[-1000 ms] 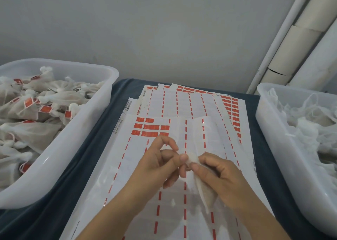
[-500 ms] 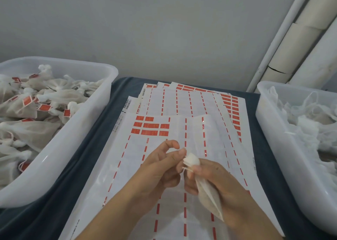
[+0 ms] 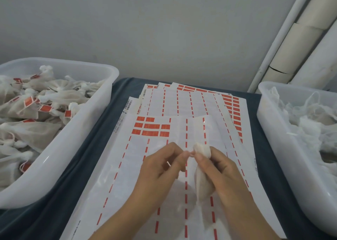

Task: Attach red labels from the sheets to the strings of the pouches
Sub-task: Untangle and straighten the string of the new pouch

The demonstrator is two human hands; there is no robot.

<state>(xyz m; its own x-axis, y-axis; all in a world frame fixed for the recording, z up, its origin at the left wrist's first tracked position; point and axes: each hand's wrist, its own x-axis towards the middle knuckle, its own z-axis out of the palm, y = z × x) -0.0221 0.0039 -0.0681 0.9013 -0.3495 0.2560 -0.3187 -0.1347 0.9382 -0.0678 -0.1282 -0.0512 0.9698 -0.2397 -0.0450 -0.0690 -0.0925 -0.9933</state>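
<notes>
surface: blue cloth (image 3: 102,148), label sheets (image 3: 182,104) at 12 | wall (image 3: 145,30) grey | right hand (image 3: 224,172) grips pouch (image 3: 202,183) | left hand (image 3: 160,172) fingertips pinched beside its neck, contents unclear

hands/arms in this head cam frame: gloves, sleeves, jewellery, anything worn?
Nothing worn that shows. The left hand and right hand are both bare: no gloves, rings or tape. Both forearms are bare as far as the bottom edge of the frame, with no sleeve, watch or bracelet in view. Fingernails look short and unpainted. Anything above the forearms is out of frame.
</notes>
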